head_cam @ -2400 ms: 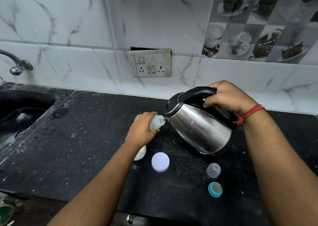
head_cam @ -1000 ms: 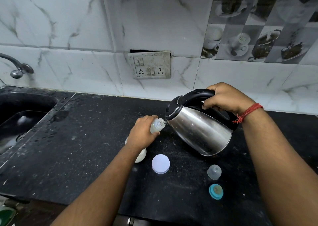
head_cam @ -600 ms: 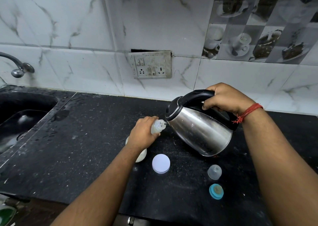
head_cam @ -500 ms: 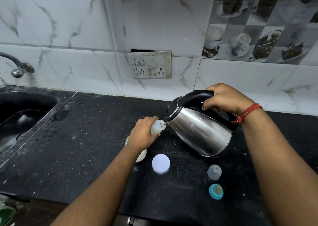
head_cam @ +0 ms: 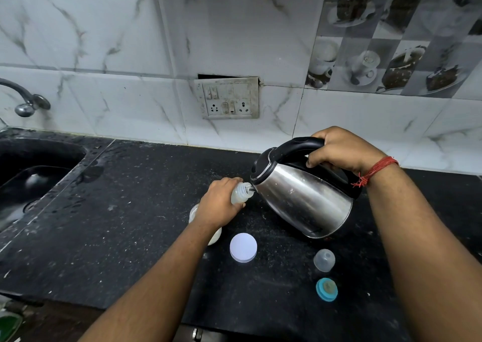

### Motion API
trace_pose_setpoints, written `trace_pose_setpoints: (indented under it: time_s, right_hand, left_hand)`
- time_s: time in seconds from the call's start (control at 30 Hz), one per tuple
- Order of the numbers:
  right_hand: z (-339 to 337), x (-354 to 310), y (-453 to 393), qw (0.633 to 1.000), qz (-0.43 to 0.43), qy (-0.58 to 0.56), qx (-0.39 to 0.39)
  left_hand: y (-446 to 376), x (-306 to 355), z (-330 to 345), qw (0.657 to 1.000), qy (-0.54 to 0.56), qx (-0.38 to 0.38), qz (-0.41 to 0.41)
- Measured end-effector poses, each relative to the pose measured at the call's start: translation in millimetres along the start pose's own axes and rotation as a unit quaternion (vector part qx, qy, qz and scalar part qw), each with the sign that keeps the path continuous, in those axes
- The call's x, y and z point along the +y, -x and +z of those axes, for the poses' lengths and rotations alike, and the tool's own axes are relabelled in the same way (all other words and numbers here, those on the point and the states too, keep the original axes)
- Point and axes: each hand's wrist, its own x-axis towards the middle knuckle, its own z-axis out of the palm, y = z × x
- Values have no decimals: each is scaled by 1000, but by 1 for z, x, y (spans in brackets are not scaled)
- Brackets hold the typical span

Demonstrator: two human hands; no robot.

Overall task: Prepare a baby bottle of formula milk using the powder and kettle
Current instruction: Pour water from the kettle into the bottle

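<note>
My left hand point(head_cam: 220, 203) grips a small clear baby bottle point(head_cam: 241, 193), its open neck tilted to the right. My right hand point(head_cam: 339, 150) holds the black handle of a steel kettle point(head_cam: 300, 198), tipped left so that its spout meets the bottle's mouth. Behind my left wrist stands a white powder jar point(head_cam: 215, 237), mostly hidden. Its round white lid point(head_cam: 243, 247) lies flat on the black counter point(head_cam: 117, 224). A clear bottle cap point(head_cam: 324, 259) and a teal ring with the teat point(head_cam: 326, 289) lie to the right of it.
A black sink point(head_cam: 31, 177) with a wet rim sits at the left under a steel tap point(head_cam: 24, 104). A socket plate point(head_cam: 229, 98) is on the tiled wall behind. The counter's front edge runs just below my forearms.
Almost nothing differs: the kettle stays tipped against the bottle's mouth, and both hands keep their grips and places.
</note>
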Motion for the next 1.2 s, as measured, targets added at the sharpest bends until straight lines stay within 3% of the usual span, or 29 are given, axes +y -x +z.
trace_pose_setpoints:
  time_s: [0.3, 0.53, 0.87, 1.2]
  right_hand:
    - [2, 10, -4, 1000, -6, -23, 3]
    - [5, 31, 0, 994, 12, -107, 9]
    - [25, 76, 15, 973, 30, -217, 74]
    - [60, 90, 17, 945, 48, -280, 162]
  left_hand:
    - [-1, 0, 2, 1000, 20, 3, -11]
    - [-4, -1, 5, 993, 117, 18, -28]
    - [5, 3, 15, 955, 285, 9, -78]
    - [5, 16, 20, 936, 342, 19, -87]
